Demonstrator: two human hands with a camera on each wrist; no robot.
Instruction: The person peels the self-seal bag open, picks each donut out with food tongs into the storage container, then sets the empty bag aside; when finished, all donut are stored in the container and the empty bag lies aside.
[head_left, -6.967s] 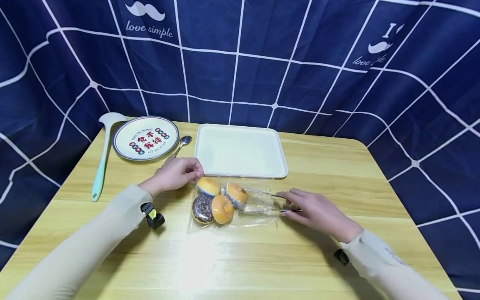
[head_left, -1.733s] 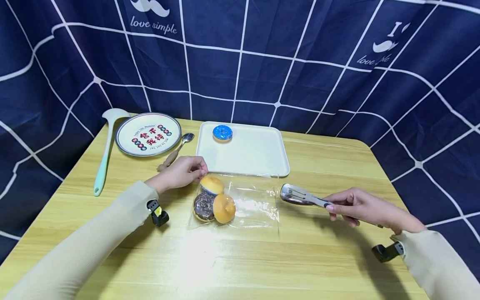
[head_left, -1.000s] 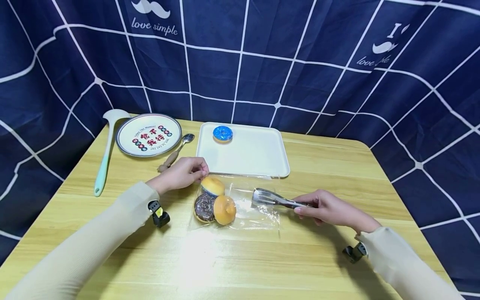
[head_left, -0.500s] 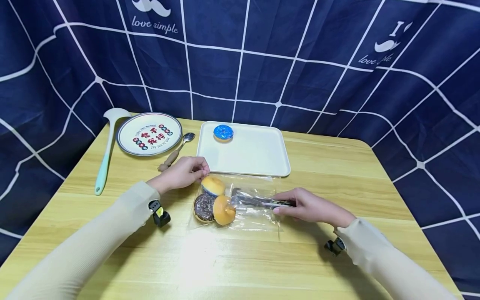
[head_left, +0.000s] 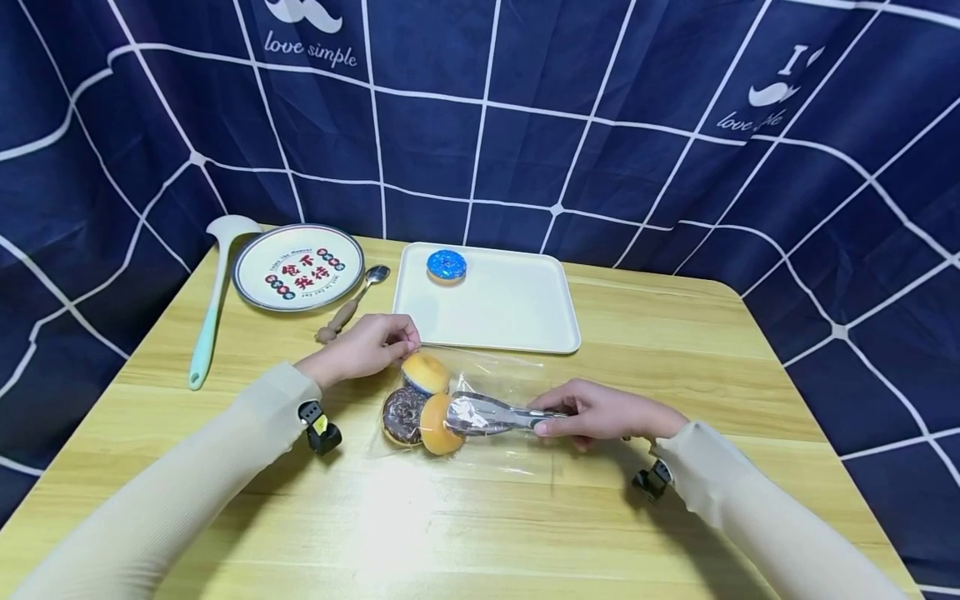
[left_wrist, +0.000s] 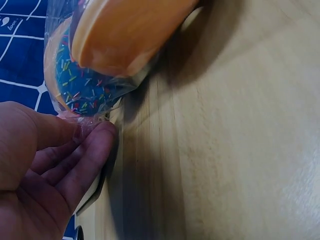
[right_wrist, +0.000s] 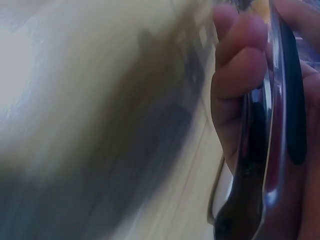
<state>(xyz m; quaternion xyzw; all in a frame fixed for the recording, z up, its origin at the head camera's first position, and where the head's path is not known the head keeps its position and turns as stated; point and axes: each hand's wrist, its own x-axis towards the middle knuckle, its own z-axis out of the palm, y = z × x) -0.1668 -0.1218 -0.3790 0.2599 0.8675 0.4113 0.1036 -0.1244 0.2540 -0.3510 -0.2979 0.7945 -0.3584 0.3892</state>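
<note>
My left hand [head_left: 372, 343] pinches the upper left edge of a clear plastic bag [head_left: 510, 371], its fingertips close beside a sprinkled blue doughnut [left_wrist: 82, 87] in the left wrist view. In the bag lie that doughnut, plain side up in the head view, a chocolate doughnut [head_left: 402, 416] and an orange-brown one [head_left: 437, 427]. My right hand [head_left: 600, 412] grips metal tongs [head_left: 487, 414] by the handles. The tongs' head reaches inside the bag, right at the orange-brown doughnut and overlapping its right side. In the right wrist view the fingers wrap the tong handles [right_wrist: 257, 135].
Behind the bag stands a white tray [head_left: 517, 308] with a blue doughnut [head_left: 447, 266] at its back left. Farther left are a spoon [head_left: 348, 312], a round plate [head_left: 277, 250] with red lettering, and a ladle [head_left: 208, 321] with a mint handle. A blue checked curtain [head_left: 525, 150] surrounds the table.
A blue doughnut has gone from the bag to the tray. Lately my right hand has moved left, taking the tongs into the bag up to the orange-brown doughnut. The left hand keeps its hold.
</note>
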